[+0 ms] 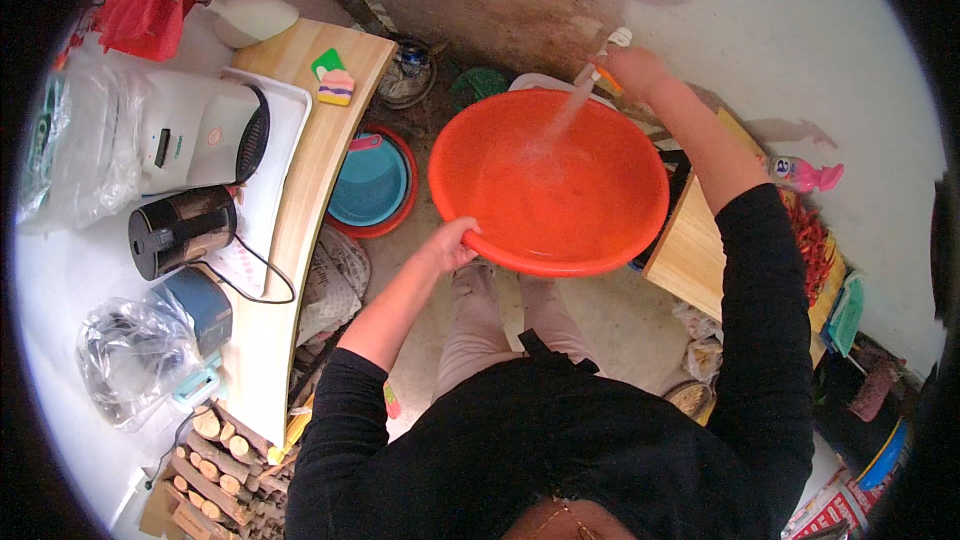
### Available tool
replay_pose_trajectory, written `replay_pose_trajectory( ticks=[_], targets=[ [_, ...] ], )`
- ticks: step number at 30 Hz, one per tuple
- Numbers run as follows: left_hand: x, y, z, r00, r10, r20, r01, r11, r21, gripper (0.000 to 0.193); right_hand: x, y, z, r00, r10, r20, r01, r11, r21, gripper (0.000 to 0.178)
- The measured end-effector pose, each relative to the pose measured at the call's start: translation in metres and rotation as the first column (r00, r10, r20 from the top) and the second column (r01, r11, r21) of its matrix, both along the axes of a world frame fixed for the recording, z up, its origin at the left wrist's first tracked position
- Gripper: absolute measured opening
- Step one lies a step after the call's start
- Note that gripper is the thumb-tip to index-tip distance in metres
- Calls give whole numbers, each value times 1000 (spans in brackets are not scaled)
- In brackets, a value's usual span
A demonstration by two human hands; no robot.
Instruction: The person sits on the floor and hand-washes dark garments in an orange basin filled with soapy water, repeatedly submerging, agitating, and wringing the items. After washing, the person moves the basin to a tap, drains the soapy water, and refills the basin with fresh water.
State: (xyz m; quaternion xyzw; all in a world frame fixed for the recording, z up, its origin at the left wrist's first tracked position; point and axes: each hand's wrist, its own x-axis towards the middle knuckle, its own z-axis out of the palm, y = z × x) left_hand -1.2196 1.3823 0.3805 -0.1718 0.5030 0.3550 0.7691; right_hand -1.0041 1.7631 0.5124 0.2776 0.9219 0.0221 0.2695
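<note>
A large orange-red plastic basin (600,230) is held out in front of my legs. My left hand (450,244) grips its near-left rim, the fingers hidden under the edge. Clear water (565,120) streams into the basin from a wall tap (614,40) with an orange part. My right hand (636,72) is closed around the tap above the basin's far right rim; its fingertips are partly hidden. Shallow water appears to lie at the basin's bottom.
On the left, a wooden counter (345,55) carries a white appliance (195,130), a black kettle (185,230) and sponges (335,86). A blue basin (368,185) sits on the floor. At right stand a wooden shelf (690,240) and a pink-capped bottle (800,174). Firewood (215,460) is stacked lower left.
</note>
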Motion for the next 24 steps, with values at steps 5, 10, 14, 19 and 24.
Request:
replay_pose_trajectory(
  ticks=[5, 10, 14, 19, 24],
  targets=[
    [-9, 7, 10, 978, -141, -151, 133, 989, -61, 28, -9, 5, -9, 995, 29, -90, -28, 999, 22, 26],
    [-1, 25, 28, 927, -185, -325, 208, 977, 38, 28, -13, 6, -4, 999, 23, -39, -23, 1000, 2, 24],
    [5, 29, 32, 879, -231, -418, 280, 958, 59, 32, -10, -6, 1, 976, -51, -210, 45, 998, -32, 29],
    [-7, 10, 25, 846, -180, -502, 279, 952, 128, 38, 3, -30, -11, 857, -338, -390, 334, 939, -81, 51],
    [-54, -31, 15, 876, -109, -470, 184, 976, 118, 43, 25, -78, -39, 412, -645, -643, 536, 742, -401, 58]
  ],
)
